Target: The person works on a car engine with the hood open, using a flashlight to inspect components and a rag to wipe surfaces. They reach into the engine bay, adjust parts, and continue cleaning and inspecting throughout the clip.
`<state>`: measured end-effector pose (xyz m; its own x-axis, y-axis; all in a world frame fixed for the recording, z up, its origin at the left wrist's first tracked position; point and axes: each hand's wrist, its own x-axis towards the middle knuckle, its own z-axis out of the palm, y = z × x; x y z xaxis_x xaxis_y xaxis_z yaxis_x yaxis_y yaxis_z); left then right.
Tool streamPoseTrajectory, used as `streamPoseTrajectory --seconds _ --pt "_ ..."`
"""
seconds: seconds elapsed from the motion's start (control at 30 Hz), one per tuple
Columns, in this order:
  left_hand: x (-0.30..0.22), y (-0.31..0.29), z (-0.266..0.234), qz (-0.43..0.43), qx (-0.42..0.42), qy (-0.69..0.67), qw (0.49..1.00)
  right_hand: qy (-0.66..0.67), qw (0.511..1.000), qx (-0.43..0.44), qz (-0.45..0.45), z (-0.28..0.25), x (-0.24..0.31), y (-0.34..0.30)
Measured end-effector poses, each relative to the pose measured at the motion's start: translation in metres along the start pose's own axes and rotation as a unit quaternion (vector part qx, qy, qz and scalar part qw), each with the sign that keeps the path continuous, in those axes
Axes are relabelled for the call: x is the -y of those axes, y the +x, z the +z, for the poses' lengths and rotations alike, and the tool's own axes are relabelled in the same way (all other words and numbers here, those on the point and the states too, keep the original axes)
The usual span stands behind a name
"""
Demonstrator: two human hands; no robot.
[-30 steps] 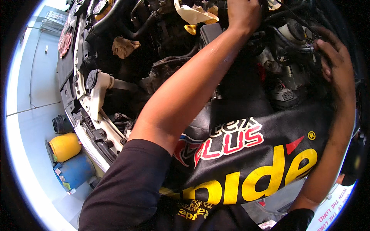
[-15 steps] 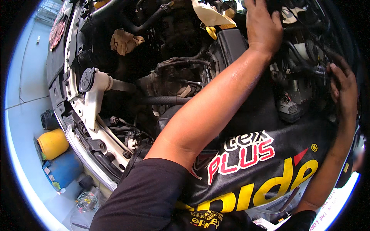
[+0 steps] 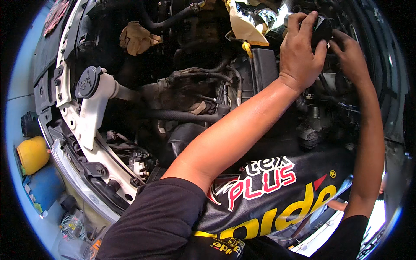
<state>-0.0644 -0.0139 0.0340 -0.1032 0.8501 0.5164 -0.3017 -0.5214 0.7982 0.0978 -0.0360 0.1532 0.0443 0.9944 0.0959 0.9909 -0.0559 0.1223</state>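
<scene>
At the far right of the engine bay, my left hand point(image 3: 300, 56) is wrapped around a black round part point(image 3: 321, 31) with a pale edge, too dark to name. My right hand point(image 3: 350, 58) closes on the same part from the right, its fingertips partly lost in shadow. Just left of my left hand sits a black rectangular box point(image 3: 264, 71). Beside it are a yellow loop handle point(image 3: 247, 48) and a cream sheet with a shiny foil-like face point(image 3: 247, 26). Below my hands, wires and a ribbed dark connector point(image 3: 308, 138) show.
A black printed fender cover point(image 3: 277, 203) drapes the near edge. On the left are a white filler neck with a black cap point(image 3: 88, 82) and a crumpled brown paper point(image 3: 138, 39). Yellow point(image 3: 34, 155) and blue containers point(image 3: 45, 190) stand on the floor. Another person's hand point(image 3: 338, 204) shows at lower right.
My right hand has moved up and left from the hoses at the right to the black round part beside my left hand. The whole view has shifted slightly.
</scene>
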Motion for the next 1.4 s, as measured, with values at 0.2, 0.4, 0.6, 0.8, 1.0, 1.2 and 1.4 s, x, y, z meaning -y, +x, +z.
streamPoseTrajectory --seconds 0.2,0.4,0.6,0.8,1.0,1.2,1.4 --pt "0.003 0.001 0.000 0.002 -0.017 -0.005 1.000 0.054 0.998 0.018 0.021 0.022 0.013 0.014" --pt "0.001 0.004 -0.001 -0.006 -0.050 -0.017 0.999 0.037 0.999 0.015 0.019 0.030 0.019 0.016" --pt "-0.004 0.010 -0.005 -0.026 -0.015 -0.019 0.999 0.029 0.999 0.019 0.011 0.059 -0.006 0.019" --pt "-0.009 0.005 -0.005 0.017 -0.045 -0.071 0.996 0.550 0.825 0.112 0.067 0.095 -0.038 0.034" --pt "-0.007 0.007 -0.005 0.022 -0.055 -0.091 0.994 0.173 0.983 0.008 -0.053 0.073 -0.044 0.061" --pt "-0.009 0.007 -0.007 0.003 -0.005 -0.074 0.997 0.093 0.981 0.034 -0.166 0.056 -0.020 0.077" --pt "-0.010 0.022 -0.019 -0.020 0.017 -0.107 0.994 0.495 0.849 0.156 -0.102 0.072 -0.024 0.090"
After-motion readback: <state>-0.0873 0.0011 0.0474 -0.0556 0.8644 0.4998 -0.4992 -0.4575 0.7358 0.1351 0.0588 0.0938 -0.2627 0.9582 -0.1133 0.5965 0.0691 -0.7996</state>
